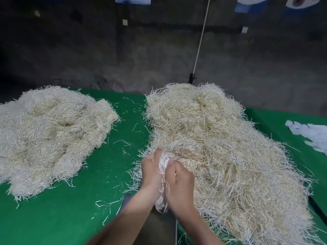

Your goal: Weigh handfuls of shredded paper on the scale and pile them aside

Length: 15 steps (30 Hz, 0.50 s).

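Note:
A large heap of pale shredded paper (pixel 221 147) covers the right half of the green table (pixel 70 218). A second, flatter pile of shredded paper (pixel 49 131) lies at the left. My left hand (pixel 151 169) and my right hand (pixel 178 184) are pressed together at the near left edge of the right heap, gripping a bundle of white shreds (pixel 163 164) between them. The strands stick out above the fingers and hang below the wrists. A grey flat surface (pixel 159 227) shows under my forearms, mostly hidden; I cannot tell whether it is the scale.
Loose strands (pixel 123 144) are scattered over the green strip between the two piles. White paper pieces (pixel 313 133) lie at the right table edge. A white pole (pixel 200 43) leans against the dark wall behind the table.

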Motion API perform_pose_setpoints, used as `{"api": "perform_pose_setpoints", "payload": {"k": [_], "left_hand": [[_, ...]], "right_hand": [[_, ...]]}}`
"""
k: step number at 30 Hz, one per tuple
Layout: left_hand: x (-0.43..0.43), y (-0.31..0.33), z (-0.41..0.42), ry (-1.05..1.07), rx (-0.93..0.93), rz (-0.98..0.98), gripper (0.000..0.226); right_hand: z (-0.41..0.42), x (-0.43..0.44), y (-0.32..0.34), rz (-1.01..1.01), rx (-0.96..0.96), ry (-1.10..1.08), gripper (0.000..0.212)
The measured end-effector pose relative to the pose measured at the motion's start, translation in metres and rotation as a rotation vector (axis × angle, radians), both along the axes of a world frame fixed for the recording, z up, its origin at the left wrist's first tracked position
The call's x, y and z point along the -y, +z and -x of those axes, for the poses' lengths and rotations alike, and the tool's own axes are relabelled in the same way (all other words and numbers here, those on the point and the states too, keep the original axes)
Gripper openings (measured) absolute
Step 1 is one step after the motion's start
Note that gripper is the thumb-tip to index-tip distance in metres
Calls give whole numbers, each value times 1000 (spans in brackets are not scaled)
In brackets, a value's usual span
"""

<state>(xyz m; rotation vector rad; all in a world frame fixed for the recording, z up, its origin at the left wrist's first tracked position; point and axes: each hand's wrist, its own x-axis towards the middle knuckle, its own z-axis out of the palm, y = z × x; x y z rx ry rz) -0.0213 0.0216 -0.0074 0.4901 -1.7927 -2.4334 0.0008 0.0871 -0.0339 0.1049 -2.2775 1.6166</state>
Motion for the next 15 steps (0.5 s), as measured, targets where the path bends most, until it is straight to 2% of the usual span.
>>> {"api": "perform_pose_setpoints", "payload": {"k": [2, 4, 5, 7, 8, 10, 12, 13, 15], "left_hand": [[-4, -6, -4, -110, 87, -53, 39], [-6, -12, -8, -154, 130, 31, 39], [-4, -14, -6, -124, 107, 108, 43], [6, -13, 1, -25, -11, 303, 42], [11, -11, 5, 11, -73, 377, 43], [12, -9, 7, -39, -179, 547, 44], [3, -11, 5, -167, -177, 668, 31], [2, -10, 4, -227, -124, 642, 27], [7, -7, 1, -405, -33, 386, 24]], "right_hand": [[4, -7, 0, 12, 25, -16, 42], [12, -19, 6, 8, 38, -33, 31], [14, -23, 9, 5, 43, -35, 23], [12, -25, 16, 160, 39, 19, 10], [12, -24, 19, 224, 38, 70, 20], [12, -19, 22, 77, 47, 185, 40], [13, -13, 21, -39, 73, 248, 29], [14, -13, 20, -31, 65, 234, 18], [17, -19, 23, -3, 54, 209, 13]]}}
